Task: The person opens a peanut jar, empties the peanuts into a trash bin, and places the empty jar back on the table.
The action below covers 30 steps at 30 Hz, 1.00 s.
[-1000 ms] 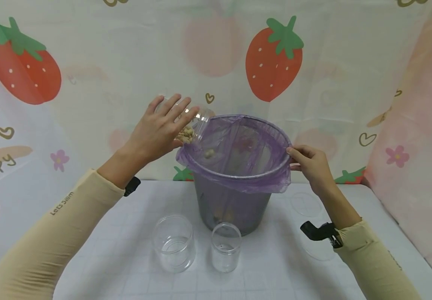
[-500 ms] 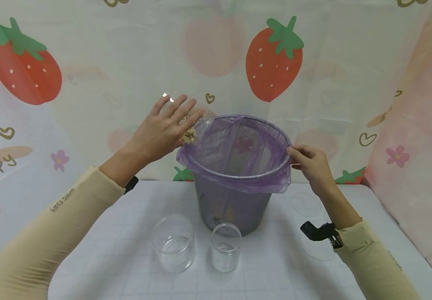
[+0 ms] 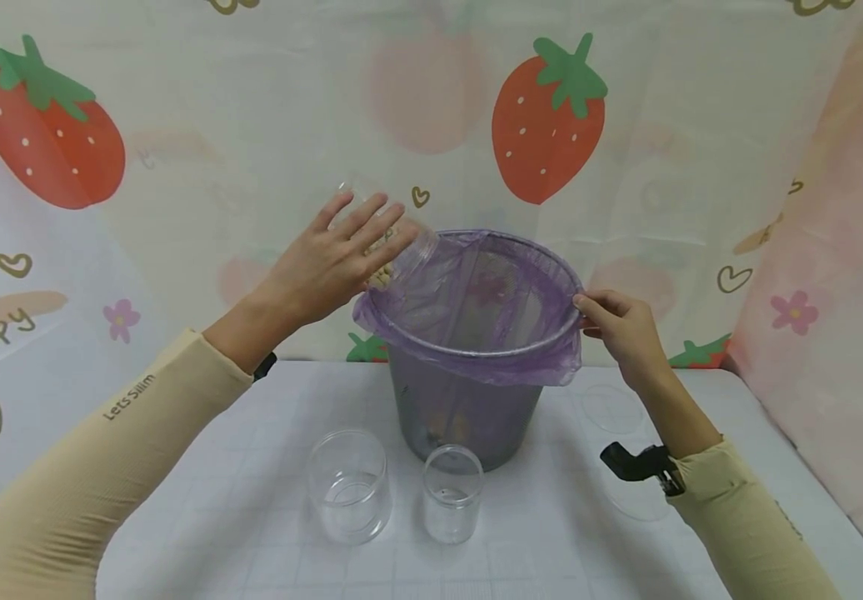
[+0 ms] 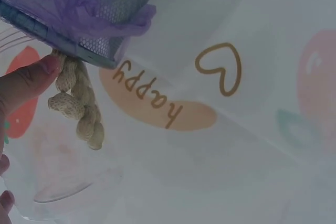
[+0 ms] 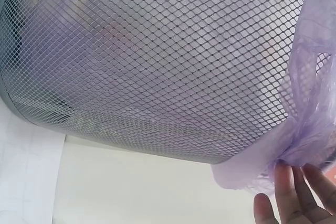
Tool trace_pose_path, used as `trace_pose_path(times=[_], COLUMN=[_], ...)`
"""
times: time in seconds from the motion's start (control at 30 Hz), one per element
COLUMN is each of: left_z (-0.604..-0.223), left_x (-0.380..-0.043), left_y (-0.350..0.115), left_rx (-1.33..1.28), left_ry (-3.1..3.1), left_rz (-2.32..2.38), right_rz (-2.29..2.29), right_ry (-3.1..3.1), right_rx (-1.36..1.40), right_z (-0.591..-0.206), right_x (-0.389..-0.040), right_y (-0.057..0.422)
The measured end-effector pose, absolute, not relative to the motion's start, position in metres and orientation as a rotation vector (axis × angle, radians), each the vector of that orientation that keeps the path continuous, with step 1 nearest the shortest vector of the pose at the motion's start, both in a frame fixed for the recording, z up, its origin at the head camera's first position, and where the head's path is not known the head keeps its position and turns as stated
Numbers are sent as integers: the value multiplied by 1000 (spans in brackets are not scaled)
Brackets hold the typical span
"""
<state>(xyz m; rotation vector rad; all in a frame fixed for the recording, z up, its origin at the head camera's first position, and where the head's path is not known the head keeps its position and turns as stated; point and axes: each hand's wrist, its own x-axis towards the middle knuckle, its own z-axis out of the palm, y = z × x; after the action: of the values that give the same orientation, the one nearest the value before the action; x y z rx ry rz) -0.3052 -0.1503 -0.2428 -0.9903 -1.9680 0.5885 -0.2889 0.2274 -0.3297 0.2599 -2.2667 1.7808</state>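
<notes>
My left hand [image 3: 330, 265] grips a clear jar [image 3: 422, 247], tipped with its mouth over the left rim of a mesh wastebasket [image 3: 469, 408]. Peanuts in their shells [image 4: 69, 105] lie inside the tilted jar, and the left wrist view shows them bunched near my thumb. A purple bin bag [image 3: 476, 365] lines the wastebasket and folds over its rim. On the opposite side, my right hand [image 3: 625, 333] pinches the rim and the bag between thumb and fingers. In the right wrist view, its fingertips press against the bag's gathered edge.
Two clear containers, a wider one [image 3: 349, 492] and a narrower one [image 3: 452, 500], stand upright in front of the wastebasket. Clear round lids [image 3: 611, 408] lie on the white table at right. A strawberry-print cloth [image 3: 289, 100] hangs behind.
The left hand and jar have shifted slightly right and tipped further over the wastebasket. A peanut seen falling into the bag earlier is gone from view. My right hand stays put.
</notes>
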Motion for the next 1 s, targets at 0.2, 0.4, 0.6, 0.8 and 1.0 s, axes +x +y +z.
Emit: trace_pose_path(times=[0.2,0.4,0.6,0.8,1.0], left_z=[-242,-241,-242,-242,-243], left_x=[-305,-305,-304,-302,-304], left_y=[-149,-149,-150,-150,-150], left_rx=[-1005,-986,-980,-975,-978], left_ry=[-2011,-2057,-2048,-2056,-1995], left_rz=[541,541,557,559,607], right_rz=[1791,1798,1812,1788,1775], right_ry=[-2256,-2248,-2242,-2264,-2272], right_rx=[276,277,273,269,270], right_z=[-330,-330,-330,-331,-331], right_x=[-289,-289,-288,-288,-288], right_y=[227,227,227,227,228])
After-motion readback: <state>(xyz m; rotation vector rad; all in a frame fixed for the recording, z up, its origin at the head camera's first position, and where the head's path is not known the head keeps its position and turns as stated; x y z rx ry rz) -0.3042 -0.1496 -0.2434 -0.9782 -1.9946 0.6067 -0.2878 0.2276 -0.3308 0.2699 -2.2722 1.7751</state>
